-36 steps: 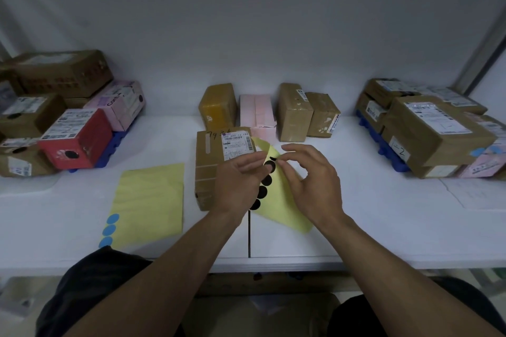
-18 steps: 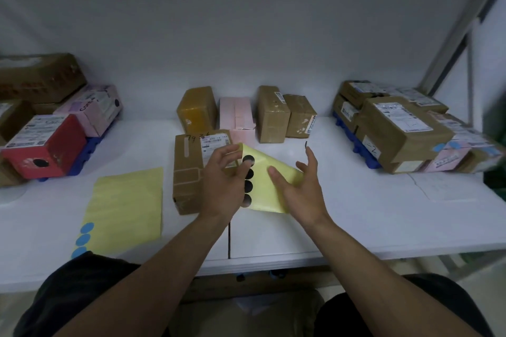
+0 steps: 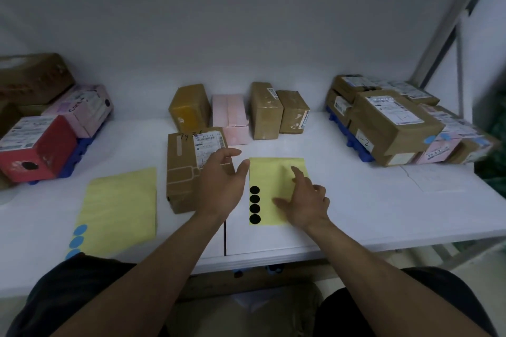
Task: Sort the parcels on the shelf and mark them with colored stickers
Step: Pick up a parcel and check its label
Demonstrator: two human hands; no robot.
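Observation:
A brown parcel (image 3: 186, 172) with a white label lies on the white shelf (image 3: 369, 213) in front of me. My left hand (image 3: 221, 183) hovers over its right side, fingers loosely spread, holding nothing. To its right a yellow sticker sheet (image 3: 271, 175) with a column of several black round stickers (image 3: 254, 204) lies flat on the shelf. My right hand (image 3: 304, 200) rests on that sheet with straight fingers. A second yellow sheet (image 3: 120, 200) with blue stickers (image 3: 78, 238) at its lower left corner lies further left.
Behind the front parcel stand a tan box (image 3: 189, 107), a pink box (image 3: 230, 117) and two brown boxes (image 3: 276, 112). A stack with a red box (image 3: 38, 148) sits on a blue tray at left. A pile of brown parcels (image 3: 391, 120) fills the right.
The sticker sheet, lifted and curled between both hands earlier, now lies flat on the shelf. My right hand has come down onto it; my left hand has let go and opened over the parcel.

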